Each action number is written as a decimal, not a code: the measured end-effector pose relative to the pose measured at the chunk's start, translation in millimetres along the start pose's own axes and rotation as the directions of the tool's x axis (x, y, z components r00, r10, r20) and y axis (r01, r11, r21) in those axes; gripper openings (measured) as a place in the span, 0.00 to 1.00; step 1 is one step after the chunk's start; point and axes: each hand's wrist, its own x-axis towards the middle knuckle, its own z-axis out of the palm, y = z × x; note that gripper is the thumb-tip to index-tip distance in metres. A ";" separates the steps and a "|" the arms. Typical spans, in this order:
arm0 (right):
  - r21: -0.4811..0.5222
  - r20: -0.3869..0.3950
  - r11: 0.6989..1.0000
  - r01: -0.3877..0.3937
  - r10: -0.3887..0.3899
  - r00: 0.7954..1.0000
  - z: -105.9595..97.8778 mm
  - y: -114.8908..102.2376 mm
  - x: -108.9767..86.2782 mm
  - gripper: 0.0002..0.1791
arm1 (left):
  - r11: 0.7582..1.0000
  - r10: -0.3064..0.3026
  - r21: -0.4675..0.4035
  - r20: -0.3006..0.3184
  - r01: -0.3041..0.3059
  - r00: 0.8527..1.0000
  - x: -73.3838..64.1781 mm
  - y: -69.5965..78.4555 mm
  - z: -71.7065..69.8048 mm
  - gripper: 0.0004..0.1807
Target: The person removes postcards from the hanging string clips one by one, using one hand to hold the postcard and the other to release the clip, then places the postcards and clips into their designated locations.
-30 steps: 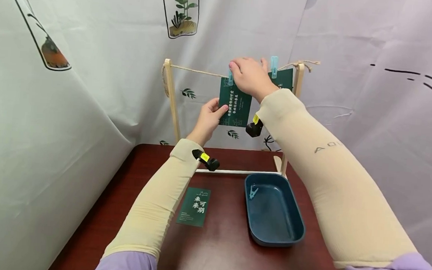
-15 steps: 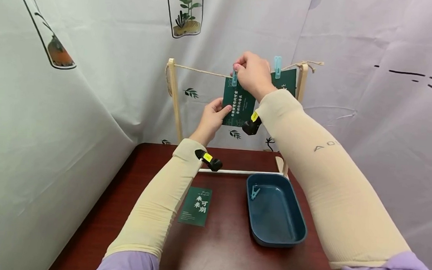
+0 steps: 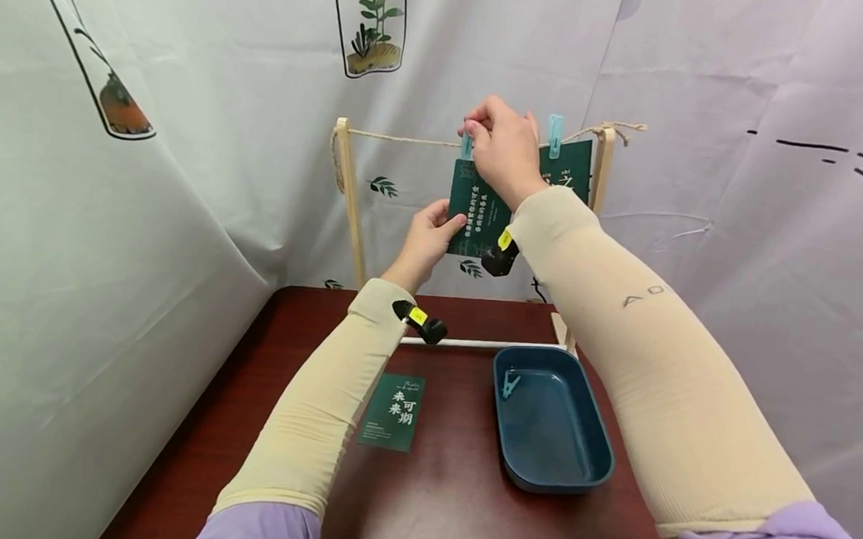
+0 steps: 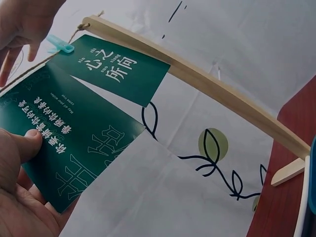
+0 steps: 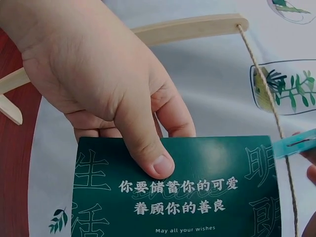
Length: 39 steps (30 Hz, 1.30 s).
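My left hand (image 3: 428, 234) holds a green card (image 3: 472, 222) with white lettering by its left edge, thumb on the front and fingers behind. At the card's top, my right hand (image 3: 502, 141) pinches a light blue clothespin (image 3: 467, 145) at the twine (image 3: 403, 139). In the right wrist view this clothespin (image 5: 295, 144) meets the card's edge beside the twine. To the right hangs a second green card (image 4: 116, 69), under another blue clothespin (image 4: 60, 43). The right fingers (image 4: 33, 48) show at the upper left of the left wrist view.
The twine spans a wooden frame with left post (image 3: 349, 205) and right post (image 3: 599, 168). On the dark red table (image 3: 453, 505) lies a third green card (image 3: 394, 413). A blue tray (image 3: 606, 465) at right holds one loose clothespin (image 3: 509, 384).
The clothespin, overlapping the card's top half a second ago, now sits higher at its edge. The held card has shifted slightly down and right with my left hand.
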 end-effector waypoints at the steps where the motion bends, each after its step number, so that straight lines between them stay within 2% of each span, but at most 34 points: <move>1: 0.001 -0.007 1.000 0.007 -0.007 1.000 0.6 -0.1 -0.1 0.13 | 1.000 -0.002 0.011 0.000 0.002 1.000 -0.4 -0.1 -0.2 0.12; 6: 0.002 -0.043 0.999 0.040 -0.040 0.998 2.1 0.2 0.0 0.12 | 0.999 -0.021 0.038 0.001 0.021 1.000 -1.5 0.1 -0.4 0.11; 17: 0.039 -0.098 0.997 0.061 -0.057 0.994 -0.8 -4.0 0.6 0.13 | 0.999 -0.034 0.023 0.003 0.034 0.999 -3.1 3.7 -1.8 0.11; 24: 0.191 -0.080 0.981 0.044 -0.029 0.996 1.8 -0.5 -5.4 0.19 | 0.999 -0.047 -0.001 0.001 0.047 0.999 -5.4 2.5 -5.2 0.11; 29: 0.259 -0.124 0.962 0.087 -0.056 0.991 5.0 8.9 -9.9 0.22 | 0.999 -0.049 -0.008 -0.001 0.049 0.999 -7.6 3.5 -7.3 0.11; 32: 0.259 -0.161 0.956 0.133 -0.094 0.983 6.0 15.2 -13.0 0.21 | 0.997 -0.069 -0.025 -0.005 0.068 0.998 -8.8 4.2 -8.6 0.10; 36: 0.218 -0.181 0.966 0.142 -0.102 0.978 5.7 21.8 -16.5 0.16 | 0.995 -0.093 -0.044 -0.016 0.092 0.996 -10.6 4.2 -11.1 0.10; 39: 0.203 -0.178 0.971 0.126 -0.090 0.980 5.3 26.3 -19.3 0.17 | 0.994 -0.098 -0.048 -0.028 0.097 0.995 -11.9 4.0 -12.9 0.11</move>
